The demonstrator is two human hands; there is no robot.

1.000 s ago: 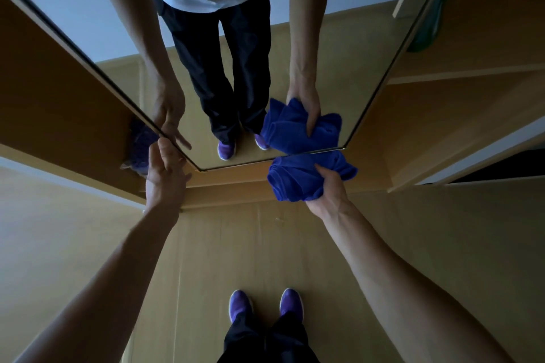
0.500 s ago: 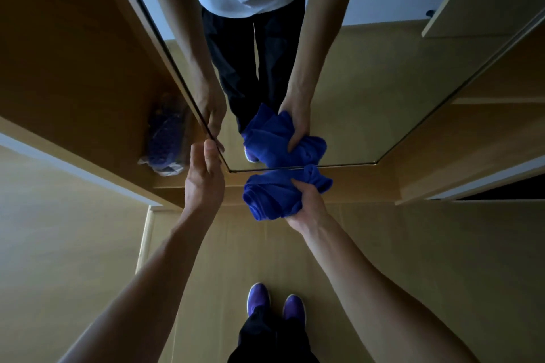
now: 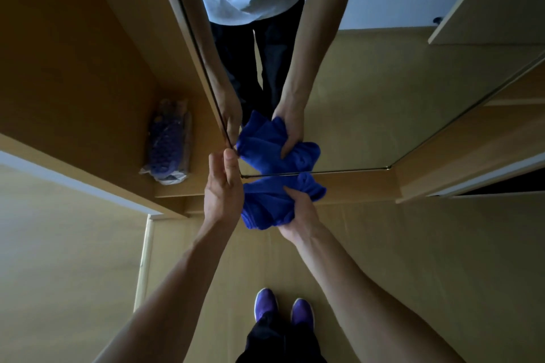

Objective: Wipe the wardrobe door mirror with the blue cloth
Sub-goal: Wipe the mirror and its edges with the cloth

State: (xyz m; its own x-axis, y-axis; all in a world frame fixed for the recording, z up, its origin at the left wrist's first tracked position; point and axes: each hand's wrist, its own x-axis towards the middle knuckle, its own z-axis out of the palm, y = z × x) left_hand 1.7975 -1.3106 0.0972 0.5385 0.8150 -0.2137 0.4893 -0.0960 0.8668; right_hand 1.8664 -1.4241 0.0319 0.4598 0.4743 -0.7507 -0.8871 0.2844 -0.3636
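Glass: tall wardrobe door mirror (image 3: 368, 97) on pale wood door, lower left corner nearest hands. Wide glass above and to right free for strokes. Bottom and left edges close, so cloth could slide off onto wood. Bunched blue terry cloth (image 3: 265, 206) meets glass at bottom edge, near that corner. Right hand (image 3: 300, 215) grips cloth wadded, likely for firm pressure. Left hand (image 3: 221, 188) flat, fingers straight, tips at door's left edge, probably steadying door against push. Plastic-wrapped purple bundle (image 3: 166, 150) on wardrobe shelf behind door, apart from wiping path.
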